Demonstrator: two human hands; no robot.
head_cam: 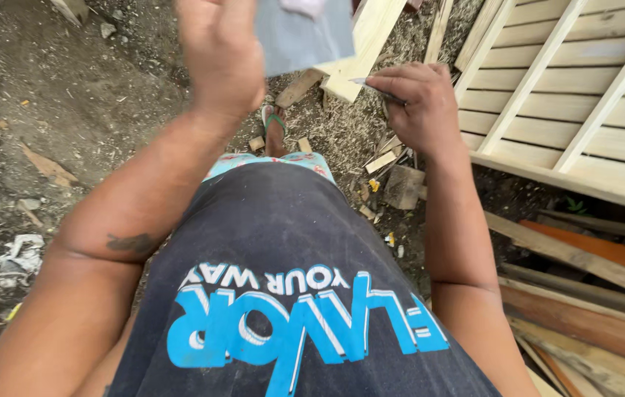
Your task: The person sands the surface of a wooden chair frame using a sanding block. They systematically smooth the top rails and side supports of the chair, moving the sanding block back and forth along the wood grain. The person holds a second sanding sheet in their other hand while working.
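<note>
the thin nail-like metal piece (pixel 378 91) is pinched between the thumb and fingertips of the right hand (pixel 414 103), raised in front of the body above the wood scraps (pixel 393 173). its long axis runs roughly left to right in the head view, tilted slightly down toward the right. the exposed end points left toward the grey flat sheet (pixel 303 33); which end is the tip cannot be told.

the left hand (pixel 220 51) holds the grey flat sheet by its left edge, fingers closed on it, though the fingertips are hidden behind the sheet. the sheet stands high, near the top of the view, with its lower corner just beside the pale timber block (pixel 360 44).

for a clean step, keep the pinch close to the exposed end so the piece does not swivel, and steady the sheet before bringing the two together; this is a judgement.

to the right, a slatted wooden panel (pixel 577 95) lies over stacked boards (pixel 584 309). sawdust and dirt cover the ground (pixel 69 103).
</note>
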